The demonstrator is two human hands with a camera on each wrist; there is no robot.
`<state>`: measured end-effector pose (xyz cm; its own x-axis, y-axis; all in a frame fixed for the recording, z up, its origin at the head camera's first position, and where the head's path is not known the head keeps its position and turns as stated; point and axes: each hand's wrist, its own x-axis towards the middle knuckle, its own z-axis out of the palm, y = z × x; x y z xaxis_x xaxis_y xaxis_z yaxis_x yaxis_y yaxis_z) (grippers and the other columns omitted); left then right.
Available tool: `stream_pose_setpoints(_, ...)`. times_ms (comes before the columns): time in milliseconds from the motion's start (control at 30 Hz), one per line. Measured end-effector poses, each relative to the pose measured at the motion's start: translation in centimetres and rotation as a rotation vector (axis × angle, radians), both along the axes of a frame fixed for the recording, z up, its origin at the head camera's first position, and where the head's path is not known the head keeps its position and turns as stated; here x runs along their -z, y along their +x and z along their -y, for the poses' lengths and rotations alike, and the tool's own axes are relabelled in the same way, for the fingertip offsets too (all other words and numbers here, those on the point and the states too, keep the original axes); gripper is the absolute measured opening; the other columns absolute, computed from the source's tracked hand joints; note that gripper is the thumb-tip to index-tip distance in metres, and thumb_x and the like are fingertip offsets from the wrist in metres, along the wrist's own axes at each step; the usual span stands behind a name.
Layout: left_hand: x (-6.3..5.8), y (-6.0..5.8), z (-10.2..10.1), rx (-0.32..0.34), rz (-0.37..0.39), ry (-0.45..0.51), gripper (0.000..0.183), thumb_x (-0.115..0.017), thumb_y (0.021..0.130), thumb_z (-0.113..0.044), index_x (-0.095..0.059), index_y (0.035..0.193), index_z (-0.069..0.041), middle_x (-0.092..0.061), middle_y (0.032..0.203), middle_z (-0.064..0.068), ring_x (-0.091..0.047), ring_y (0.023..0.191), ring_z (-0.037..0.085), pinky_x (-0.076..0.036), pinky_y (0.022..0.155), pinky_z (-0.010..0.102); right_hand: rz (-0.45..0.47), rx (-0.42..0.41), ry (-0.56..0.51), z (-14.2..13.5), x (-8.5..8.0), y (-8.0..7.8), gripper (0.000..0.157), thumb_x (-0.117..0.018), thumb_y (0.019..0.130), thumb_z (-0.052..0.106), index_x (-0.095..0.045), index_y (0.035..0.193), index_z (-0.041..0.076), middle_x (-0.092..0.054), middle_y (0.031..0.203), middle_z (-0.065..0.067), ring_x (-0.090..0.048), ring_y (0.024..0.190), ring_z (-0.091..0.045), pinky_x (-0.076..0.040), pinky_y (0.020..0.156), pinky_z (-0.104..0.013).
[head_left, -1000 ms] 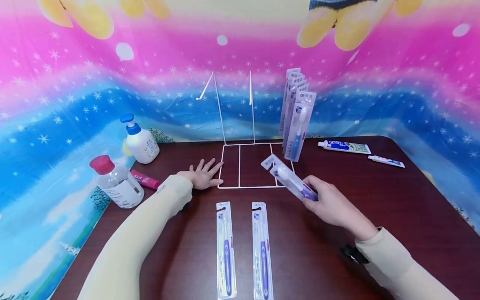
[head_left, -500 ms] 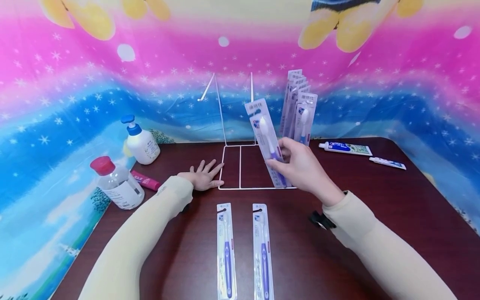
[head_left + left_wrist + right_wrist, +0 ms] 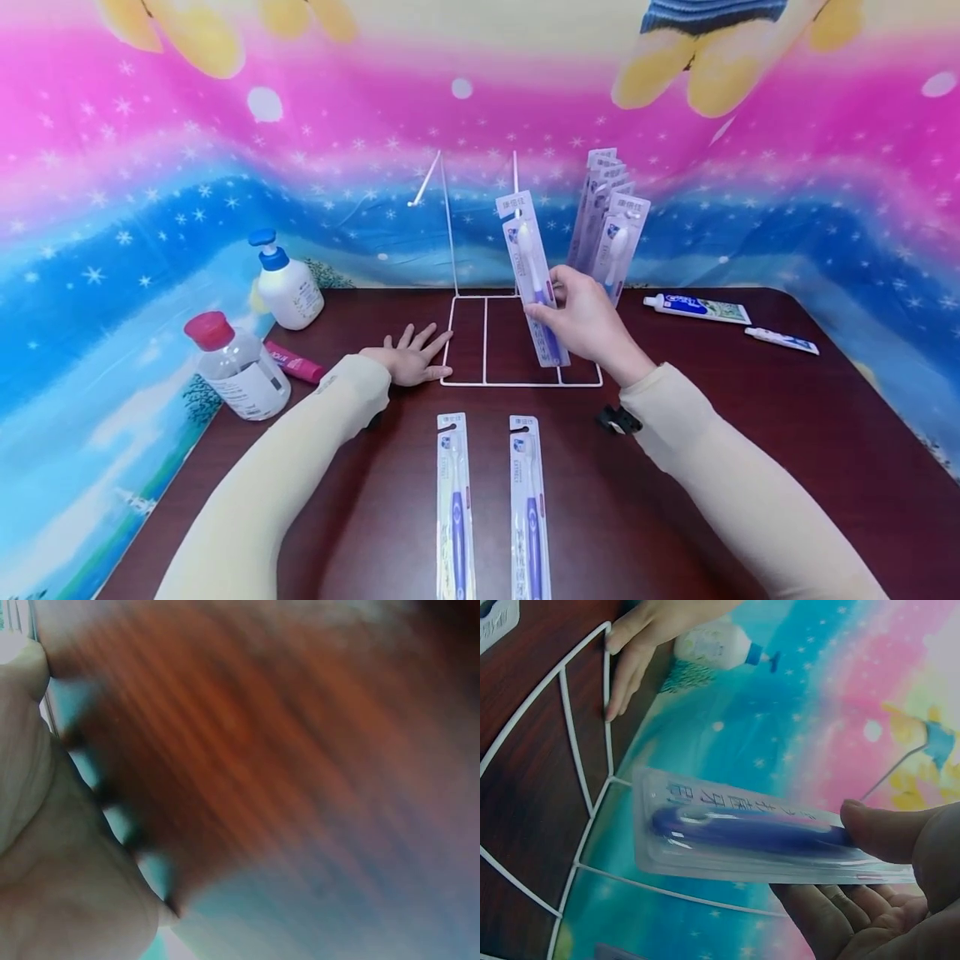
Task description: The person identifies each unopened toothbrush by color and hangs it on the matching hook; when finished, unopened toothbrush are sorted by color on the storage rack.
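My right hand (image 3: pixel 588 312) pinches a packaged toothbrush (image 3: pixel 534 279) with a purple handle, thumb in front and fingers behind, held nearly upright before the middle prong of a white wire rack (image 3: pixel 522 385). In the right wrist view the clear blister of this toothbrush (image 3: pixel 742 832) spans from thumb to the left. My left hand (image 3: pixel 411 357) lies spread on the table, its fingertips at the rack's left base wire. Several packaged toothbrushes (image 3: pixel 626 242) hang in a row on the rack's right side. Two more toothbrush packs, a left one (image 3: pixel 456 508) and a right one (image 3: pixel 530 508), lie in front.
On the left stand a white pump bottle (image 3: pixel 291 292) and a clear bottle with a red cap (image 3: pixel 238 367), with a pink tube (image 3: pixel 294 362) beside them. Two toothpaste tubes, a larger (image 3: pixel 697 308) and a smaller (image 3: pixel 782 340), lie at right. A printed cloth (image 3: pixel 360 242) surrounds the table.
My right hand has lifted the toothbrush pack up and left from low over the rack's base, turning it nearly upright in front of the middle prong. The left hand has stayed at the rack.
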<state>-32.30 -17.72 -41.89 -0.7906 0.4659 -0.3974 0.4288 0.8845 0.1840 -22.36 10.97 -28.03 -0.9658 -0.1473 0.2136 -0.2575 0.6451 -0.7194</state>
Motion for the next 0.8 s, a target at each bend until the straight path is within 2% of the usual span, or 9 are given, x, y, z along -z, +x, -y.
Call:
stream_pose_setpoints(167,-0.3,0.2,-0.2,0.004,-0.004,-0.005,0.078,-0.028,0.087,-0.068,0.005,0.148,-0.032,0.010,0.153,0.007,0.012,0.135,0.040,0.001,0.097,0.068,0.021,0.044,-0.040,0.7,0.2,-3.0,0.027,-0.066,0.086,0.022,-0.053,0.106,0.009,-0.064,0.107,-0.012,-0.064,0.089,-0.021,-0.051,0.072,-0.042)
stream_pose_setpoints(267,-0.1,0.2,-0.1,-0.002,-0.008,-0.011,0.078,-0.028,0.087,-0.068,0.006,0.148,-0.032,0.011,0.153,0.006,0.012,0.135,0.039,0.001,0.097,0.067,0.026,0.063,-0.081,1.5,0.3,-5.1,0.025,-0.065,0.087,0.019,-0.053,0.106,0.007,-0.064,0.104,-0.013,-0.064,0.087,-0.022,-0.051,0.071,-0.041)
stream_pose_setpoints(500,0.2,-0.1,0.1,-0.016,0.005,-0.020,0.081,-0.028,0.083,-0.073,0.008,0.146,-0.036,0.013,0.153,0.003,0.013,0.135,0.037,0.000,0.099,0.065,0.024,0.144,-0.102,2.8,0.9,-9.7,0.035,-0.063,0.088,0.019,-0.051,0.118,0.005,-0.061,0.110,-0.014,-0.062,0.091,-0.024,-0.051,0.072,-0.040)
stream_pose_setpoints(633,0.8,-0.5,0.1,-0.033,-0.002,-0.039,0.081,-0.027,0.082,-0.074,0.010,0.145,-0.039,0.015,0.152,-0.002,0.014,0.136,0.034,-0.002,0.101,0.063,0.028,0.185,-0.107,3.4,1.1,-11.5,0.036,-0.062,0.089,0.019,-0.050,0.120,0.006,-0.060,0.112,-0.014,-0.061,0.095,-0.026,-0.050,0.075,-0.041)
stream_pose_setpoints(800,0.9,-0.3,0.1,-0.020,-0.009,-0.005,0.081,-0.030,0.084,-0.071,0.007,0.147,-0.036,0.012,0.153,0.004,0.012,0.135,0.040,-0.001,0.097,0.068,0.061,0.209,-0.144,4.0,1.5,-12.9,0.037,-0.060,0.090,0.019,-0.048,0.124,0.007,-0.059,0.115,-0.014,-0.059,0.101,-0.027,-0.049,0.079,-0.042)
